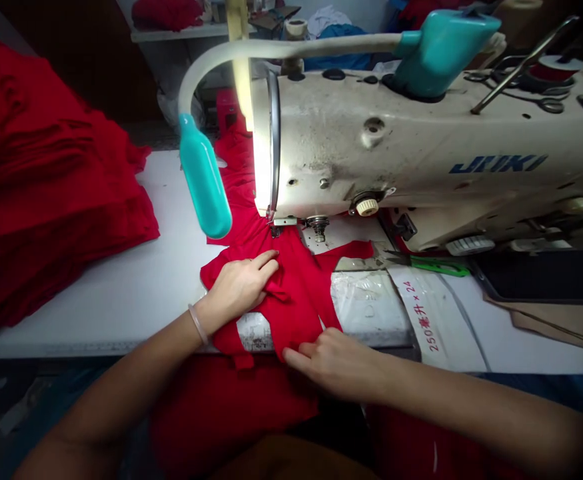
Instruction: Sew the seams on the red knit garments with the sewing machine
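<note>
A piece of red fabric (298, 293) lies under the presser foot (275, 231) of a cream sewing machine (331, 143) and reaches down over the table's front edge. My left hand (241, 285), with a pale bangle at the wrist, is closed on a fold of this fabric just in front of the foot, its forefinger stretched towards the needle area. Lower down, my right hand (328, 363) pinches the fabric's near edge between thumb and fingers. Behind the foot, more red fabric (238, 180) lies gathered in creases. The needle tip is too small to make out.
A tall stack of red fabric pieces (56, 193) stands at left on the white table (171, 293). A turquoise lamp (205, 183) hangs beside the machine head. Green-handled thread snips (438, 265) and a dark phone (546, 275) lie at right.
</note>
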Tool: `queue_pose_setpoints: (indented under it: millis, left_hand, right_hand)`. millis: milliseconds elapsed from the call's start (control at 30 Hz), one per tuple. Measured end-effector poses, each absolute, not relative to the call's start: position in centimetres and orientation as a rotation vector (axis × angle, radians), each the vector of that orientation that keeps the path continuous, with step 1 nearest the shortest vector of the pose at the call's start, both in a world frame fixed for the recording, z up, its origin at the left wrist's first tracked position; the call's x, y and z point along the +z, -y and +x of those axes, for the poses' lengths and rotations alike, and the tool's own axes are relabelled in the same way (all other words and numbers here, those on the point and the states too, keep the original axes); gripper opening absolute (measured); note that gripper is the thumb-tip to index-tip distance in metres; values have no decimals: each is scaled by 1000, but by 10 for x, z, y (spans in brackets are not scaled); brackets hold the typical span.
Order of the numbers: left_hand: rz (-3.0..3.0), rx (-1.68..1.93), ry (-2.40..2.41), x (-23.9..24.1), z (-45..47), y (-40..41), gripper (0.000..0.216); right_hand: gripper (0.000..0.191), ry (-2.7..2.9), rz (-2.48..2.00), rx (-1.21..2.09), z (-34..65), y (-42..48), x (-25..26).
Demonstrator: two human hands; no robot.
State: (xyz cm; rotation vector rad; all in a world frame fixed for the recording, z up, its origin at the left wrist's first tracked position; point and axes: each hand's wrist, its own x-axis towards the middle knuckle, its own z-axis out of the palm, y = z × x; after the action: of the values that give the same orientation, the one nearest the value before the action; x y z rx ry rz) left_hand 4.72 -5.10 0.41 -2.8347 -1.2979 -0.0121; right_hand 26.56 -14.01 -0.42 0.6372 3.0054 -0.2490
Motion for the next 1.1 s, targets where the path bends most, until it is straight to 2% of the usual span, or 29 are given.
queue_pose_setpoints:
  millis: [67,200,400,600,700,800,900,967,1033,1100]
  left_hand:
    - [-2831,-33,1298,3,47,45,44]
    - [-2857,-117,1258,-3,43,28,42]
    - [-2995,-292,1173,-1,26,-1,34]
    - [-3069,-517,1077,0,19,38,20]
    - [-3027,-624,956,-9,22,60,25]
    - [-3047,-696,1176,-14,19,61,29]
    - [-2981,-911,1423,-9,15,51,26]
    - [-2887,-1057,1394,-2,18,52,23]
    - [-2831,-1014,1274,2,27,62,22]
    - [-2843,-803,1166,-1,37,77,23]
  right_hand:
    - [6,-3033,777,-322,258,138,-6]
    - [35,-3264,887,-458,258,112,-2]
    - [55,-3537,748,-210,260,93,-9]
    - [62,-3528,520,-515,248,134,-15]
    - [60,-3605,849,-292,250,127,-17]
    - [57,-3588,965,-37,251,121,-26]
    - [59,-3499,1063,35,247,133,-35]
    - [60,-3452,1213,73,242,144,-41]
    - [59,-3425,1322,108,237,153,-46]
    - [57,-3410,1388,133,233,158,-51]
